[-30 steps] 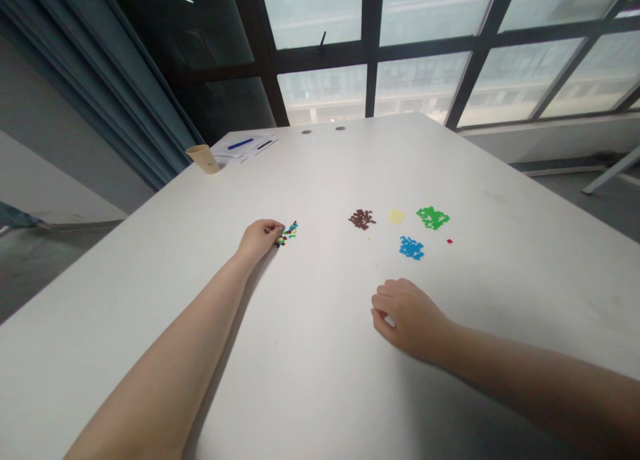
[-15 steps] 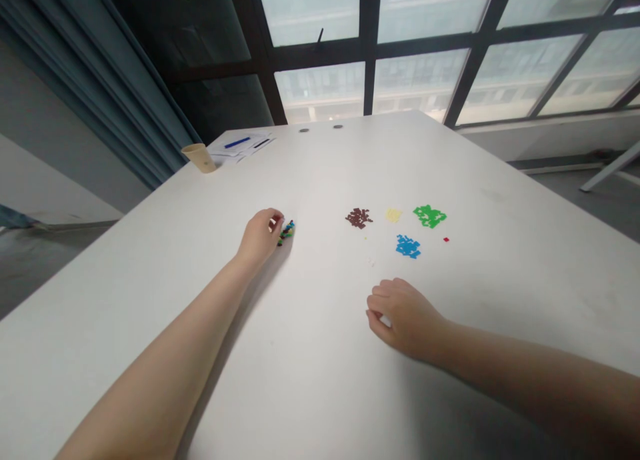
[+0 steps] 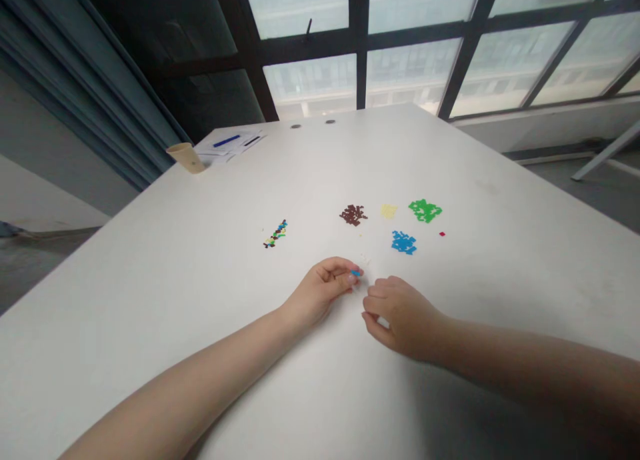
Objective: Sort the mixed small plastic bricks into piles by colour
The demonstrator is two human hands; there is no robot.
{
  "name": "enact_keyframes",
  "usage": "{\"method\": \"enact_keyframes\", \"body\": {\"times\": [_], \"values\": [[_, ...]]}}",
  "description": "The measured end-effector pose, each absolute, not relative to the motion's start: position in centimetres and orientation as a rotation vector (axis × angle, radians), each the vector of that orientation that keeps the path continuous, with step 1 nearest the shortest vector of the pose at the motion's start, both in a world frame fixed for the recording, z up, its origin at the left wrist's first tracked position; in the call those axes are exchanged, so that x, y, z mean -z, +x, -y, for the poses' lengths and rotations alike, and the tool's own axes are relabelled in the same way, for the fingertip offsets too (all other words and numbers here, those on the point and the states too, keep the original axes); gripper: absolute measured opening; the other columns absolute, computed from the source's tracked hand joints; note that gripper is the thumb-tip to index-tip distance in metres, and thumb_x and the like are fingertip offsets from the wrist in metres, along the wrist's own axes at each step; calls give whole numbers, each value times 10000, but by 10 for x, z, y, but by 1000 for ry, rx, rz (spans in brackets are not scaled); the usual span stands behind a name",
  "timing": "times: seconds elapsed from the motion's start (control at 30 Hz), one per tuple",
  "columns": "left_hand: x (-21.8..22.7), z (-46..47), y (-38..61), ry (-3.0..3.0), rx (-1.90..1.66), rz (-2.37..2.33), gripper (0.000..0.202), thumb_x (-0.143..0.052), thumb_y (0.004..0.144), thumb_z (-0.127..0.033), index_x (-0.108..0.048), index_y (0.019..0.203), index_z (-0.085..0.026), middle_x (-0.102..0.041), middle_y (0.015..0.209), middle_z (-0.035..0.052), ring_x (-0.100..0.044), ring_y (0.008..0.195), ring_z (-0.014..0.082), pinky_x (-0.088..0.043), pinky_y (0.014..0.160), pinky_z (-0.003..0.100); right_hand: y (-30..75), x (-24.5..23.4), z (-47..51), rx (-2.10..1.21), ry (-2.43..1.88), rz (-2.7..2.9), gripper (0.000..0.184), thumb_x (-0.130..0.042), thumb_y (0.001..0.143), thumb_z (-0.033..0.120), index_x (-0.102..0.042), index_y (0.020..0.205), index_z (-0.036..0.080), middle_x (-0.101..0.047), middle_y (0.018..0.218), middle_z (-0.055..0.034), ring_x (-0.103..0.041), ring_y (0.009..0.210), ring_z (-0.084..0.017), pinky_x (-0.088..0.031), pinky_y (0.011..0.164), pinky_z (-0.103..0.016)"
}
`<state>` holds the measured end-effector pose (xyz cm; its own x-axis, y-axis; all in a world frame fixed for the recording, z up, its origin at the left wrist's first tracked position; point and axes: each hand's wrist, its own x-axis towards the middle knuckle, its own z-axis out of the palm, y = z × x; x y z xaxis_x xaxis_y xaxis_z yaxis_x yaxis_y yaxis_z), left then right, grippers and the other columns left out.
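Note:
My left hand (image 3: pixel 325 288) pinches a small blue piece (image 3: pixel 355 273) between thumb and fingertips, just above the white table. Close beside it on the right, my right hand (image 3: pixel 400 313) has its fingers curled with the thumb near them; anything inside is hidden. The two hands are apart by a narrow gap. Beyond them lie flat piles of small pieces: brown pieces (image 3: pixel 353 215), pale yellow pieces (image 3: pixel 389 211), green pieces (image 3: pixel 425 211) and blue pieces (image 3: pixel 403 242). To the left, a narrow slanting row of mixed-colour pieces (image 3: pixel 276 235) rests on the table.
One red piece (image 3: pixel 442 234) lies right of the blue pile. A few tiny white pieces (image 3: pixel 365 259) are near my fingertips. At the table's (image 3: pixel 200 260) far left edge stand a tan paper cup (image 3: pixel 187 158) and papers (image 3: pixel 235 148) with a blue pen (image 3: pixel 227 141).
My left hand has moved right and nearer, from the mixed-colour row to beside my right hand, and a blue piece now shows in its fingers. My right hand stays almost still.

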<state>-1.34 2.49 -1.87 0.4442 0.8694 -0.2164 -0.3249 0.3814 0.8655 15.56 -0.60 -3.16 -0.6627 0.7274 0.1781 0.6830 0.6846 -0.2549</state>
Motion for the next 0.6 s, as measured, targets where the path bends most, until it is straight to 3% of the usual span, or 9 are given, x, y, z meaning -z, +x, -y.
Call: {"method": "enact_keyframes", "body": {"times": [0.43,0.6], "values": [[23,-26,-15,976,-897,-734,116,-724,618,-176,-670,719,-157,-593,676,-3,-499,624,63,-365,606,184,157,32,6,-240,-1093,2521,160,-470,777,193,-498,621,182,-524,617,-8,-438,644,-140,-293,638,-276],[24,-27,-16,989,-899,-711,108,-727,610,-169,-674,704,-164,-606,716,2,-524,658,75,-388,633,198,163,24,2,-149,-1049,2173,104,-498,811,262,-541,771,176,-537,645,-9,-445,647,-142,-313,653,-274]]}}
